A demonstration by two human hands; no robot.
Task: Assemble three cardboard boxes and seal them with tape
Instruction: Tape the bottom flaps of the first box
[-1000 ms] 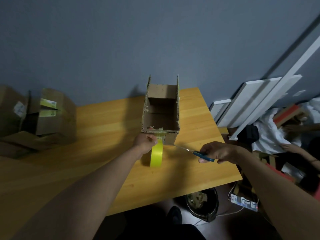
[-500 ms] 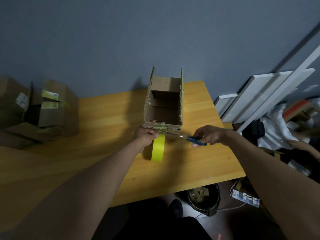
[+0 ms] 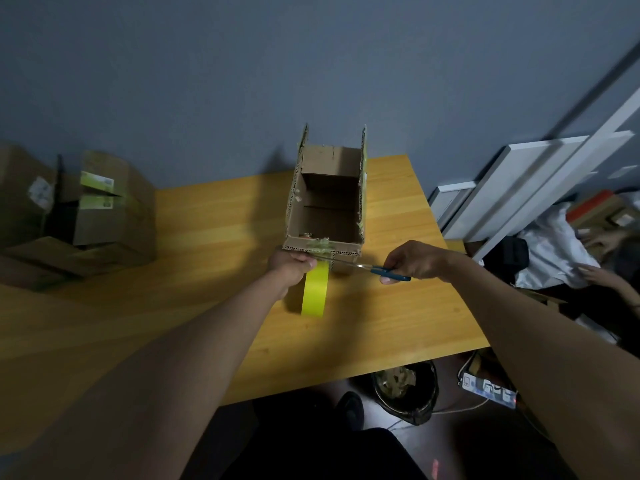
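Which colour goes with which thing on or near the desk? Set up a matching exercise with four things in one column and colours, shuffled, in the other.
Things:
1. tape roll
2. scissors handle
3. open box
4. boards leaning on the wall

Colours:
A. white
B. brown
C. yellow
D. blue

Pairs: 1-C, 2-D, 3-B, 4-A
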